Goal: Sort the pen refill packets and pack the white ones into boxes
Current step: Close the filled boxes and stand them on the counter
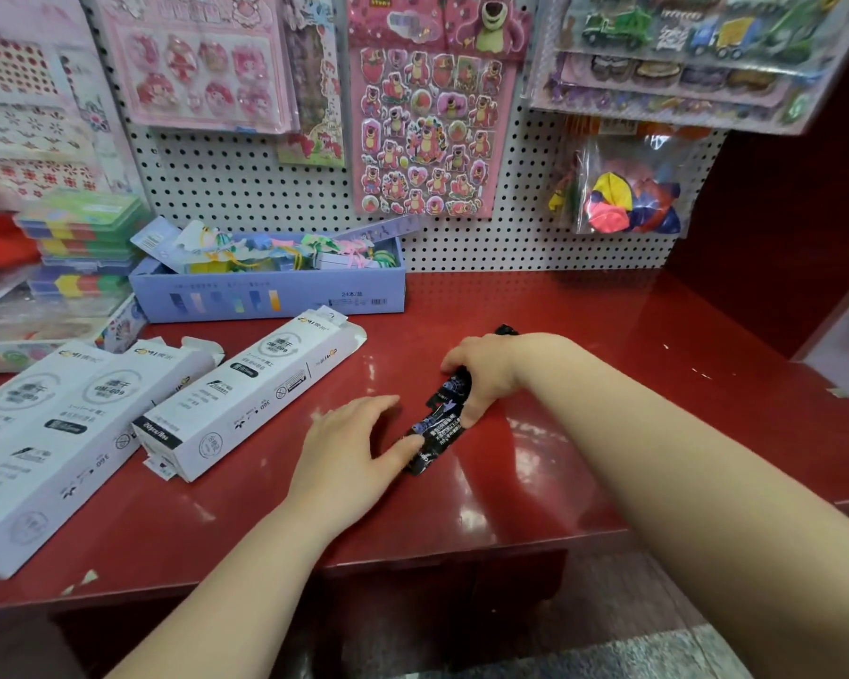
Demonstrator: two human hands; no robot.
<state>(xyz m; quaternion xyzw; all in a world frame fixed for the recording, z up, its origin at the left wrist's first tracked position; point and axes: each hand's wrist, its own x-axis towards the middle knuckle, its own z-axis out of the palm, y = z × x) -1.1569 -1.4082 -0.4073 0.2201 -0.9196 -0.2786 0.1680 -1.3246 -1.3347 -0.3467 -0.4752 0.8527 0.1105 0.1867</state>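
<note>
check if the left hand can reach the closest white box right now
Probably yes: the left hand rests flat against the black packets, and only bare red counter separates it from the white box.

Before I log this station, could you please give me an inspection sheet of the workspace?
Surface: glossy red shelf, chipped at front edge.
Job's things: black printed plastic refill packets at centre; three white cardboard boxes lying left, some flaps open; no loose white packets seen.
Clutter: lavender cardboard box of colourful items; stacked colourful plastic cases.
Grippers: left hand flat, thumb touching the packets; right hand gripping them.
Cables: nothing seen.
Surroundings: white pegboard with sticker sheets and a clear bag of balloons.
</note>
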